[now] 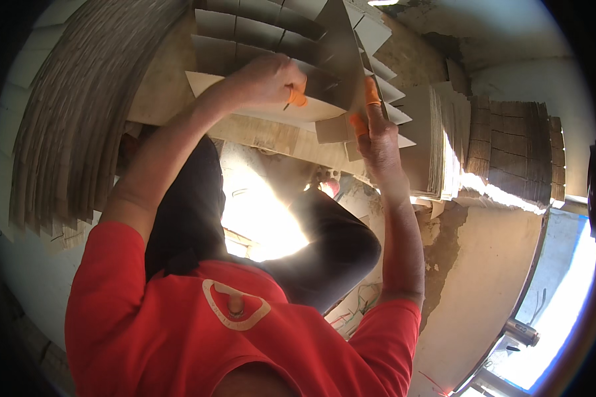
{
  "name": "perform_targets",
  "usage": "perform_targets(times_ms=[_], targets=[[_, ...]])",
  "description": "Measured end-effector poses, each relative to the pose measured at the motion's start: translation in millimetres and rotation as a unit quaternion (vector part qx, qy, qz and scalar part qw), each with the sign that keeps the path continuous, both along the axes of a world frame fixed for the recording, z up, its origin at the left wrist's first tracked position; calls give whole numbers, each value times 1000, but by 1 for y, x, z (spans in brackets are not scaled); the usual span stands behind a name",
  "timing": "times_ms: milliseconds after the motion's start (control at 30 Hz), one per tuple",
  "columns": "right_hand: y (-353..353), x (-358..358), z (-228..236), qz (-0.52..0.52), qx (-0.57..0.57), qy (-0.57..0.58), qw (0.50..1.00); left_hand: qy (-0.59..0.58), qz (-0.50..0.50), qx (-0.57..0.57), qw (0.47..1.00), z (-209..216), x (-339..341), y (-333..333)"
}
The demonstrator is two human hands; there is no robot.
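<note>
Leaning at the far left is a tall stack of grey cardboard sheets (79, 112), well apart from the hands. Next, the left hand (266, 81) is curling shut, orange-capped fingers (297, 97) pinching the edge of a slotted cardboard divider grid (271, 40) that is sitting right under and beyond that grip. The right hand (376, 135) is pressing an upright divider strip (341, 59) between its orange-tipped fingers (372, 92). Just beyond that grip, more cut sheets (444, 145) are piling up.
</note>
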State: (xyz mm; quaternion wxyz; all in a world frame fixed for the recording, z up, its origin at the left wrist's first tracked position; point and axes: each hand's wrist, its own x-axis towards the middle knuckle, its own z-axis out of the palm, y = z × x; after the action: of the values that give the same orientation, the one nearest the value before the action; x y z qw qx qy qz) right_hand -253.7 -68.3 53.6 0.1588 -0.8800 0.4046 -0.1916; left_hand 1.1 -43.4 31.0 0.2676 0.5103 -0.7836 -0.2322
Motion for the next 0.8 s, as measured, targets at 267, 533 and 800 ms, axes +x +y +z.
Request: perform_targets(times_ms=[267,533,800], targets=[[2,2,1,7,-2,-32,999,-110,122,-277,947,-1,59,-107],[9,0,6,-9,50,-40,998,-116,73,-142,980,-75,100,-154],[9,4,28,-9,76,-24,997,-161,97,-147,971,-68,95,-135]])
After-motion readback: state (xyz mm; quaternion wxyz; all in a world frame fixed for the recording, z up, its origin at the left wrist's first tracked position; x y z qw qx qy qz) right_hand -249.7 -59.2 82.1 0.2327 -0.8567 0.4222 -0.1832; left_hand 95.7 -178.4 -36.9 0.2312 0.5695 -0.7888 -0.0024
